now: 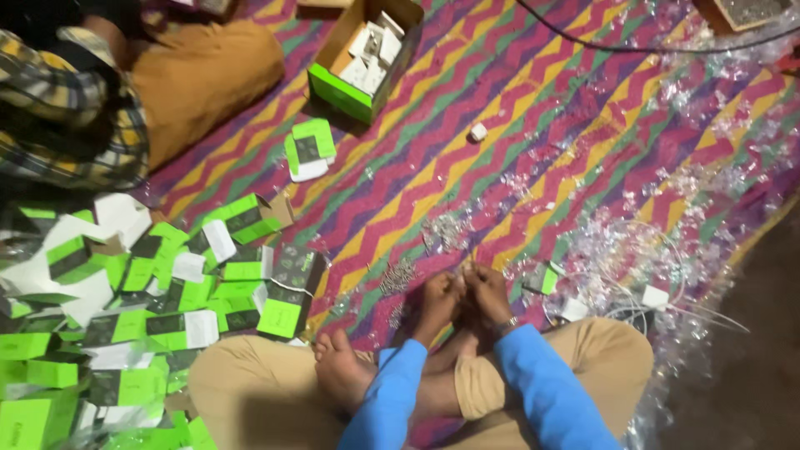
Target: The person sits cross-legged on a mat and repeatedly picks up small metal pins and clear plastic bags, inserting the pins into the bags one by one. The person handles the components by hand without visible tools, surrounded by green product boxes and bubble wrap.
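I sit cross-legged on a zigzag-striped mat (533, 108) in tan trousers and blue sleeves. My left hand (439, 297) and my right hand (488, 290) are together just beyond my feet, fingertips pinched on something small that I cannot make out. A small pile of metal screws (397, 275) lies just left of my hands. Another glittering pile (444, 229) lies a little farther out.
A heap of small green and white boxes (167, 300) covers the left. An open green carton (364, 54) with white parts stands at the top. Another person (108, 92) in a plaid shirt sits at top left. Clear plastic scraps (667, 217) litter the right, with white cable (667, 304).
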{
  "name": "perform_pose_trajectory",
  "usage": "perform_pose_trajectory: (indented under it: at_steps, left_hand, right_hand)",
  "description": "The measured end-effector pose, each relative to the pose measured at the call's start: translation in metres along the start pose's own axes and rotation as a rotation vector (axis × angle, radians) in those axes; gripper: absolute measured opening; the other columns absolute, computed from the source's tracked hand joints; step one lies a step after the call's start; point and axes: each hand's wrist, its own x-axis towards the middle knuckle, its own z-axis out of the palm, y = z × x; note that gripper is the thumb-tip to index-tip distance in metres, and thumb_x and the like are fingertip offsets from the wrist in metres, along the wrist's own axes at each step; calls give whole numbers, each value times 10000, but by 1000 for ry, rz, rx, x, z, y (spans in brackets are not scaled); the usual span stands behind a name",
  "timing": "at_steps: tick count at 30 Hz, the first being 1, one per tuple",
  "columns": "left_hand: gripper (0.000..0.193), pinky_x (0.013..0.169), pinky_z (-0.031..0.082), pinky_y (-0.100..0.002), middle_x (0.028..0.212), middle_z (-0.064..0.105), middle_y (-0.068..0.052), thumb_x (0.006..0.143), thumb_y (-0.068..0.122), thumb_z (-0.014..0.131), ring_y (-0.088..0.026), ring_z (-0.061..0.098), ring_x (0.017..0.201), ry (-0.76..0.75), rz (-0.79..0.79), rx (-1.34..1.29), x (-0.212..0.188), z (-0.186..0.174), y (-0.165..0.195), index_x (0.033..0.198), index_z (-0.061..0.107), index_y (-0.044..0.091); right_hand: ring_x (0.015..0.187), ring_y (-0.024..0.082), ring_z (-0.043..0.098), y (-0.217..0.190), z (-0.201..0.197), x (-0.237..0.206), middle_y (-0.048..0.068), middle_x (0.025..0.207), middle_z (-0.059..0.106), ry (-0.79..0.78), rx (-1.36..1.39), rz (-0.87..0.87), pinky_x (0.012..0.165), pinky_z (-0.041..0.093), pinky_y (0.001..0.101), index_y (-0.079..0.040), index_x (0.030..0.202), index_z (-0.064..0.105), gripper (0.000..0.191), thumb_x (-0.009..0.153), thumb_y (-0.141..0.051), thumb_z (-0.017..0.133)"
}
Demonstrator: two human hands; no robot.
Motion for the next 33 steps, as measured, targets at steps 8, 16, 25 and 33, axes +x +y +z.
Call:
perform_pose_trajectory:
  at_steps: [8,16,25,33]
  left_hand:
    - [244,663,517,-411,831,718,-148,997,249,599,-279,672,752,-399,156,571,-31,-9,14,998,719,37]
    - [349,657,524,-475,834,718,-161,990,436,587,-370,714,763,-15,-9,884,-26,-12,0,925,721,121]
    - [515,630,562,-316,777,792,-59,886,337,775,-120,748,678,36,-51,696,-20,-2,6,1308,639,75]
    - [346,642,573,-258,815,786,-64,995,128,615,-112,728,691,29,-123,310,-13,-5,-7,1331,622,48]
  right_hand:
    - [558,166,547,-46,-40,23,19,679,564,304,243,-139,496,456,341,-138,831,569,229,1039,-234,549]
    - [655,122,565,-46,-75,-5,13,803,590,167,186,-258,568,448,281,-110,992,628,195,1062,-285,680]
    - [641,128,601,-57,-69,-5,20,830,660,166,166,-189,516,410,280,-102,905,624,233,1041,-286,672]
    - [621,101,610,-48,-70,-6,12,767,649,165,-247,-300,544,464,265,-63,911,678,193,1031,-214,666]
